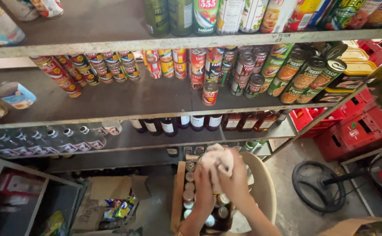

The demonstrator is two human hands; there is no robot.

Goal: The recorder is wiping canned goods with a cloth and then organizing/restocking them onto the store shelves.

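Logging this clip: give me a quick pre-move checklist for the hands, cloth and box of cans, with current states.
1. Both hands in view: ok, left hand and right hand over the box.
2. Cloth gripped: ok, bunched at the fingers.
3. Can under the cloth: cannot tell, hidden.
4. Cans upright in box: ok.
5. Box supported: ok, on the chair.
6. Shelf has free space: ok.
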